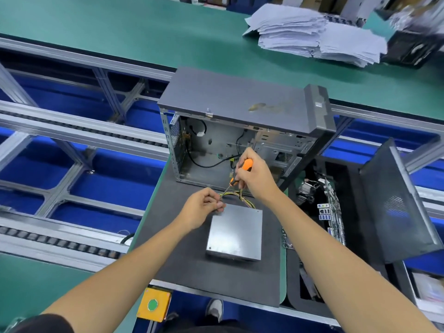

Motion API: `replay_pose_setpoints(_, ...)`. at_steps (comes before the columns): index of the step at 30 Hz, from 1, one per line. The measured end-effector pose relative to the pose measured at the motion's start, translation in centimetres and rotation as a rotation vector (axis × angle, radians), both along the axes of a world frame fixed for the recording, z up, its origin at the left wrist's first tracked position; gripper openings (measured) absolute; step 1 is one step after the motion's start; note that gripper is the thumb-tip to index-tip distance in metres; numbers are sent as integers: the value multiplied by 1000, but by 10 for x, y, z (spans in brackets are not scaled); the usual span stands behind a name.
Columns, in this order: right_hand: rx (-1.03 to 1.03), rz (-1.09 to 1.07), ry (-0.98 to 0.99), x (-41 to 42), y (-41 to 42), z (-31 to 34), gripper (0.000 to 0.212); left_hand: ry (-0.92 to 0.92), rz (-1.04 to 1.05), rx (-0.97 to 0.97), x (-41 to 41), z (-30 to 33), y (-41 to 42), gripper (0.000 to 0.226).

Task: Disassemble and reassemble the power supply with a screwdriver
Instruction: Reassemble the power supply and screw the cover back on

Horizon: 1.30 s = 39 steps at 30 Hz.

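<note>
Head view: dark mat (182,267) on green bench (120,27); right grip (254,176) clasps screwdriver (236,180), left grip (204,209) pinches its tip.

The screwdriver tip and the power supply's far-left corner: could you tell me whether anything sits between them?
Only the left hand, whose fingertips pinch at the screwdriver tip right over that corner of the power supply. The yellow-black cable bundle lies just behind, beside the shaft, not under it. The right hand grips the orange handle.

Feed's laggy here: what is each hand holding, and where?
Right hand grips the screwdriver by its orange handle. Left hand pinches near its tip; what it pinches, cannot tell.
</note>
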State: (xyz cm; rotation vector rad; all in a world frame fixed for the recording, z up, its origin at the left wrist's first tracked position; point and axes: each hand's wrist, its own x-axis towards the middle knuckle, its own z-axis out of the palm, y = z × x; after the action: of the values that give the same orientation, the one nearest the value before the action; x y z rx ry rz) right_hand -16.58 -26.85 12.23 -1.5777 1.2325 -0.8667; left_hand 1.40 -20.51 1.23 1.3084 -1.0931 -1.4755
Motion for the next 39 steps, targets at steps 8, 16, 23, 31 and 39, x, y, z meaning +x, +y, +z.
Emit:
replay_pose_setpoints(8, -21, 42, 62, -8, -10, -2, 19, -142, -74, -72, -2, 6, -5, 13)
replay_pose_setpoints(16, -76, 123, 111, -14, -13, -2, 21, -50, -90, 7, -4, -1, -10, 8)
replay_pose_setpoints(23, -109, 163, 144, -15, -19, -2, 23, -71, -114, 34, -4, -3, -13, 8)
replay_pose_setpoints(31, -125, 223, 190, -14, -17, -6, 22, -235, -137, -5, -3, 2, -12, 10)
replay_pose_setpoints(39, -214, 360, 333, -2, -15, 1, 22, -542, -93, -176, 6, 8, -13, 10)
